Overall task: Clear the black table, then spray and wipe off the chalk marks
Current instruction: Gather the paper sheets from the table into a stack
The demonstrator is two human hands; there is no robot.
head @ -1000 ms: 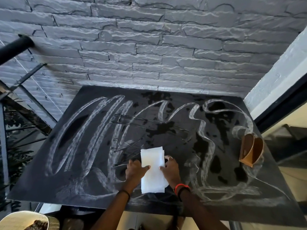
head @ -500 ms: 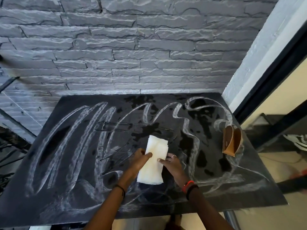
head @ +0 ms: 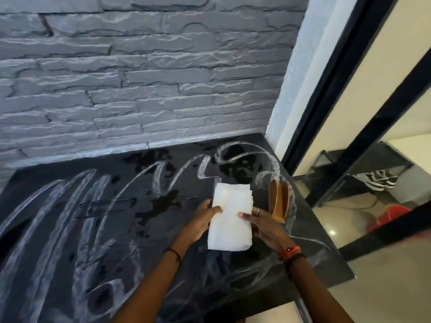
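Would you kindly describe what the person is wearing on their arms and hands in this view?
The left forearm and right forearm are bare, with no sleeves in view. The wrist of the left hand carries a thin black cord bracelet. The right hand has a slim ring on one finger, and its wrist wears a red band with a dark band just behind it.

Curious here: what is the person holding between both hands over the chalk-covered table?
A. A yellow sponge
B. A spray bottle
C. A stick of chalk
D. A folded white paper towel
D: the left hand and the right hand each pinch a side of a folded white paper towel over the black table.
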